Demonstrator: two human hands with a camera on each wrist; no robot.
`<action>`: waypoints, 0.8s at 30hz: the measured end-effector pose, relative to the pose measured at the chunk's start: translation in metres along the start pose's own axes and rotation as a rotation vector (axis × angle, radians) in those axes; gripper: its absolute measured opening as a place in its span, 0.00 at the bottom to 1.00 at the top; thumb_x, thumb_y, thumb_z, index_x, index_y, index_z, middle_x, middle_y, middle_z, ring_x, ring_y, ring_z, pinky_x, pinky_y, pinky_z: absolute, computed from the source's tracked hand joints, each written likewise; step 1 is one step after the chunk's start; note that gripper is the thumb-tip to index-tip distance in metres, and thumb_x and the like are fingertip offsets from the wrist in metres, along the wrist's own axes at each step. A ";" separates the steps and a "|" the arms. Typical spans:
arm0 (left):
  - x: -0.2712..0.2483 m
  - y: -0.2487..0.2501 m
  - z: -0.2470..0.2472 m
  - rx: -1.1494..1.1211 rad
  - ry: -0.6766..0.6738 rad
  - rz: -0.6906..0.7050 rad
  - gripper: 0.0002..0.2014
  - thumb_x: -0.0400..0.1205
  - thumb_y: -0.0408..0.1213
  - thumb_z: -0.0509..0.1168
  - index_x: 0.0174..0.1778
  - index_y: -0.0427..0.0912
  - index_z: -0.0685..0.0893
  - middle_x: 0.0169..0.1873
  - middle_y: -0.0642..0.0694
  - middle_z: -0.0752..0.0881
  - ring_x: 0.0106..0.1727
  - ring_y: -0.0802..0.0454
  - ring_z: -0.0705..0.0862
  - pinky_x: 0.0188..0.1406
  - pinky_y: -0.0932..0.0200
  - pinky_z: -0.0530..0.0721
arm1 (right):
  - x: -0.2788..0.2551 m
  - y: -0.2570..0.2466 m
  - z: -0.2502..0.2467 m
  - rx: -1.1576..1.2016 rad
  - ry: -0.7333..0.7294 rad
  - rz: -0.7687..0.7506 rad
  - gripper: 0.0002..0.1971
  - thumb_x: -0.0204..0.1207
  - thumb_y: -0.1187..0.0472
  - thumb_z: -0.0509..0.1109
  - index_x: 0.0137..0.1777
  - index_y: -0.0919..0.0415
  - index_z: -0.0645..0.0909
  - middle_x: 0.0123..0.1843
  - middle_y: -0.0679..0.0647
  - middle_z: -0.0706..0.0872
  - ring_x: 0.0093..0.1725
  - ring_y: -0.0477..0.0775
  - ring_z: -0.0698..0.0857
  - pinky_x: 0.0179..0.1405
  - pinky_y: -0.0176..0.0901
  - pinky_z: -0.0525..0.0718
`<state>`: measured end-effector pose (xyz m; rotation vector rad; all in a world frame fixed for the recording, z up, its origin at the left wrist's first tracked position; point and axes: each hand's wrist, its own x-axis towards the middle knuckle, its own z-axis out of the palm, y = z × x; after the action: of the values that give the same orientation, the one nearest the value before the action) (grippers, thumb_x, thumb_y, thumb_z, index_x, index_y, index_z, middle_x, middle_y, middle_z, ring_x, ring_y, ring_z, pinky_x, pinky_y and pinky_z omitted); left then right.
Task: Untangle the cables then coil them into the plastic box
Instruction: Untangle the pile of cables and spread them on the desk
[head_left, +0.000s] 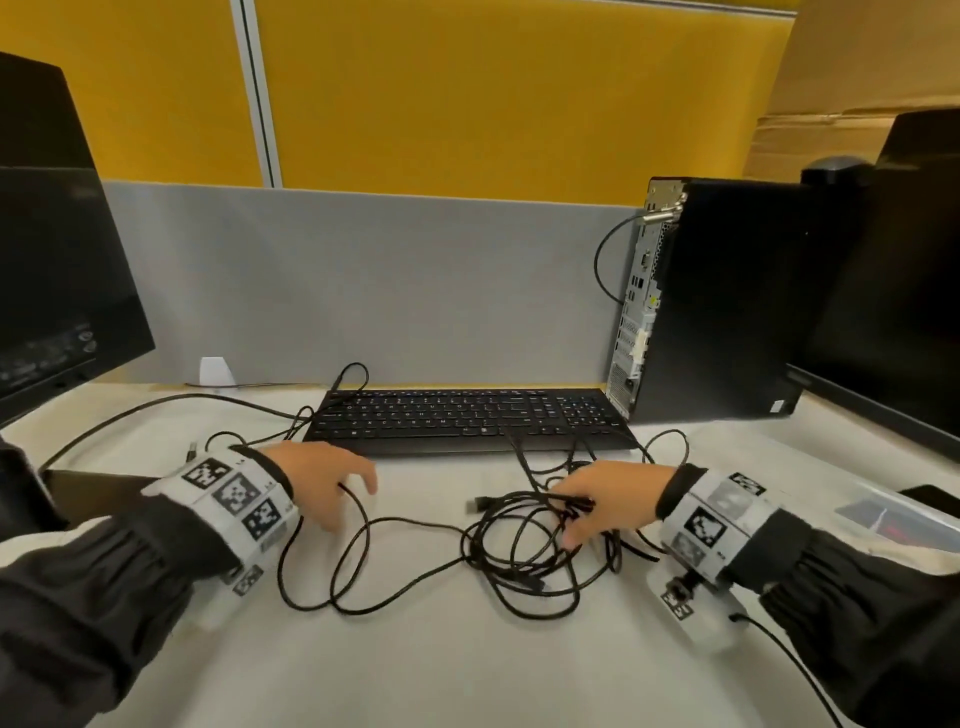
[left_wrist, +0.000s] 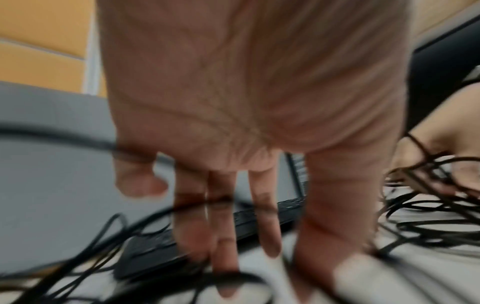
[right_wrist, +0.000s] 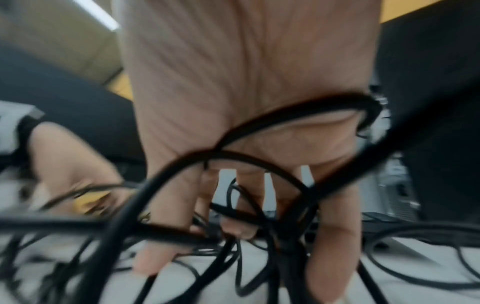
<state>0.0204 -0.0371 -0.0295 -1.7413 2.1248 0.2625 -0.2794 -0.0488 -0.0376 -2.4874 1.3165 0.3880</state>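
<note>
A tangle of black cables (head_left: 519, 556) lies on the white table in front of the keyboard. My right hand (head_left: 571, 519) reaches into its right side, with fingers curled round several strands; the right wrist view shows cables (right_wrist: 259, 160) looped over the palm and between the fingers (right_wrist: 241, 224). My left hand (head_left: 353, 499) hovers to the left with fingers spread and straight, a cable loop (head_left: 358, 525) running just under the fingertips. The left wrist view is blurred; its fingers (left_wrist: 223, 236) point down over cables (left_wrist: 91, 242). The clear plastic box (head_left: 883, 512) sits at the far right edge.
A black keyboard (head_left: 467, 415) lies behind the tangle. A black PC tower (head_left: 717, 301) stands at the back right, with monitors at the left (head_left: 57, 280) and right (head_left: 893, 291). A grey partition (head_left: 363, 286) closes the back. A cable plug (head_left: 480, 503) pokes out of the tangle.
</note>
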 end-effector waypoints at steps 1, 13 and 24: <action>0.003 -0.007 0.000 -0.011 0.008 -0.012 0.17 0.79 0.42 0.65 0.63 0.58 0.76 0.58 0.55 0.77 0.55 0.57 0.74 0.57 0.64 0.72 | -0.002 0.008 -0.003 0.060 0.035 0.001 0.04 0.78 0.49 0.68 0.48 0.45 0.77 0.50 0.49 0.80 0.48 0.51 0.78 0.51 0.44 0.79; 0.036 -0.050 -0.010 -0.202 0.121 -0.294 0.34 0.70 0.43 0.69 0.72 0.58 0.67 0.69 0.45 0.70 0.67 0.45 0.73 0.66 0.49 0.75 | 0.001 0.039 -0.008 0.651 0.631 0.165 0.07 0.81 0.58 0.63 0.50 0.58 0.82 0.43 0.60 0.86 0.37 0.51 0.82 0.36 0.41 0.81; 0.005 0.069 -0.005 -1.297 0.394 0.308 0.50 0.57 0.68 0.72 0.74 0.74 0.54 0.71 0.56 0.61 0.71 0.55 0.70 0.68 0.51 0.68 | 0.005 -0.019 -0.002 0.441 0.950 -0.099 0.16 0.74 0.59 0.70 0.32 0.46 0.66 0.33 0.47 0.73 0.33 0.43 0.72 0.33 0.32 0.68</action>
<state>-0.0479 -0.0286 -0.0340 -2.1051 2.7296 1.8466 -0.2608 -0.0434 -0.0356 -2.3509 1.3273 -1.1136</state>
